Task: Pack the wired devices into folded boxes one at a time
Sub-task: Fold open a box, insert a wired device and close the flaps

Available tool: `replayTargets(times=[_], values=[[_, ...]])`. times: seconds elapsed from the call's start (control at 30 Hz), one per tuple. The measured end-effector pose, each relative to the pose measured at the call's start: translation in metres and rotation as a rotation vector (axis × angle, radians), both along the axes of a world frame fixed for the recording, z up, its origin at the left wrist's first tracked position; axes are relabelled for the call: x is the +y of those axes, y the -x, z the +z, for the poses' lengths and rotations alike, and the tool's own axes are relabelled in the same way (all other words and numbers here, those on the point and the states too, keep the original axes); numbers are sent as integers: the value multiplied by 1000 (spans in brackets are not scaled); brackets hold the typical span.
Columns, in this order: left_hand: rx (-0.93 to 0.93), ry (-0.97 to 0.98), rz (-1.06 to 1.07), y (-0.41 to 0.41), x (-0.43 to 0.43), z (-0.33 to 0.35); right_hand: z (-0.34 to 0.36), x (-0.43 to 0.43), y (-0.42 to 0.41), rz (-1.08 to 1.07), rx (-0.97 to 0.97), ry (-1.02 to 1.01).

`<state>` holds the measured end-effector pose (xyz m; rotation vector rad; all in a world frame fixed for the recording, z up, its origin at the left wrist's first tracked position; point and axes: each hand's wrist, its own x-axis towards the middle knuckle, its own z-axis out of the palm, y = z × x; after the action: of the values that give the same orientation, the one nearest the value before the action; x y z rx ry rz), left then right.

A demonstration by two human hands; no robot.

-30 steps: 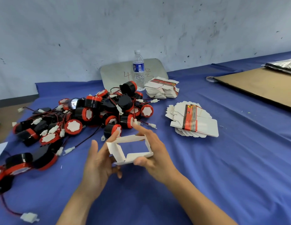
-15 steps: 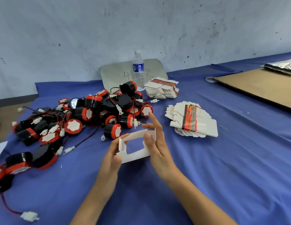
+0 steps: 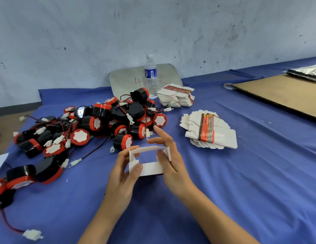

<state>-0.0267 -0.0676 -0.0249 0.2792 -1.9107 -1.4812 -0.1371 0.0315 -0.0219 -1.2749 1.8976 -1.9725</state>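
Small white box (image 3: pixel 151 169) is opened into a square tube, both ends open, and held just above the blue cloth (image 3: pixel 242 187) near the middle front.

Left hand (image 3: pixel 121 175): thumb presses the near left corner, fingers curl behind the left wall, clamped on it.

Right hand (image 3: pixel 172 162): thumb lies against the inside of the right wall, pinching it. The two upper fingers stretch apart over the far edge; side flap stands out past the palm.

Pile of wired devices (image 3: pixel 100 124) — black and red, with tangled leads — lies just beyond the box's far edge and spreads to the left edge of the cloth. Fanned stack of flat boxes (image 3: pixel 211 132) sits near on the right, a second stack (image 3: pixel 176 98) behind it beside the water bottle (image 3: pixel 151 76).

Bare cloth on the near right. Cardboard sheet (image 3: pixel 284 93) far right, well apart.
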Motion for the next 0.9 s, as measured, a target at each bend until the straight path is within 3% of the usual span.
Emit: replayTargets(times=[0.37,0.53,0.73,0.83,0.9], values=[[-30,-23,86,1,-4,2,0,0,-8,44,90,-28],[13,-53,91,-1,-5,3,2,1,-11,143,6,-13],[15,-157,73,-1,-1,6,3,-1,-9,212,63,-120],[9,-161,99,-2,-4,5,6,-4,-7,225,-78,-152],[-4,-145,100,-2,-6,4,8,-1,-8,228,-55,-155]])
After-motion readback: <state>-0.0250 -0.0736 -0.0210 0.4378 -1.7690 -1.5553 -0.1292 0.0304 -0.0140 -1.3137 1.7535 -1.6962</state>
